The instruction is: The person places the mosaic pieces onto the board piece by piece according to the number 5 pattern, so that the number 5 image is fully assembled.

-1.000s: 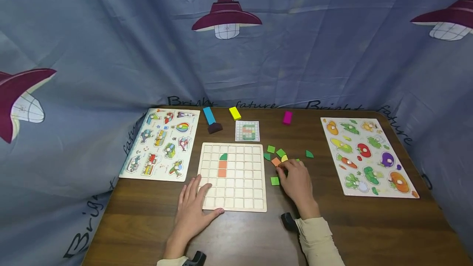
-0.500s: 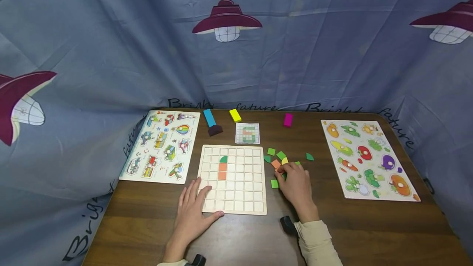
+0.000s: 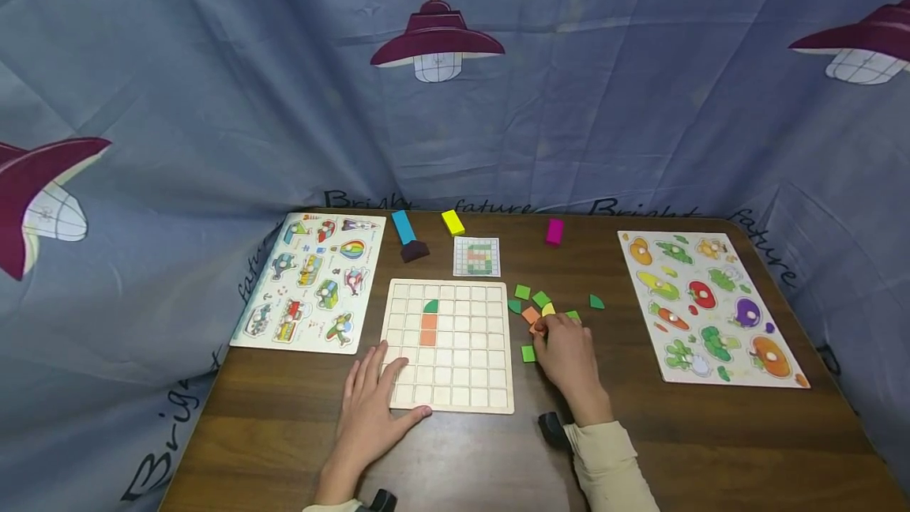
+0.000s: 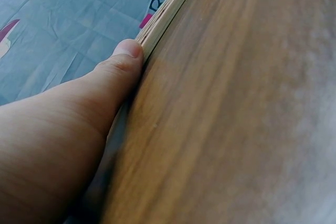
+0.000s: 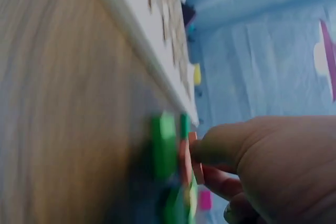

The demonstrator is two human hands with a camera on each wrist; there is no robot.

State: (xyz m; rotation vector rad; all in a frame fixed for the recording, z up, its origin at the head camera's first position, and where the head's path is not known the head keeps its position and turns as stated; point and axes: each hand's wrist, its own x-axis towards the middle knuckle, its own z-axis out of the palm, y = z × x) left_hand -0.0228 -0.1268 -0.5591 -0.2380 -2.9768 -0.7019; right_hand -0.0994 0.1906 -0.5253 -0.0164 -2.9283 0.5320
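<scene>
A pale square grid board lies mid-table, with a green quarter-round tile above two orange square tiles in one column. My left hand rests at the board's lower left corner, fingers spread and thumb along its near edge. Right of the board, my right hand pinches an orange tile between thumb and fingers, low over the loose pieces. Around it lie another orange tile, a yellow piece and several green tiles. The hand covers part of this pile.
Behind the board is a small pattern card. Blue, dark brown, yellow and magenta blocks lie along the back. A vehicle picture board stands left, a vegetable picture board right.
My right hand's fingers have drawn together on an orange tile at the pile, the hand moving only slightly. A dark green piece glimpsed under it is now hidden. My left hand stays put.
</scene>
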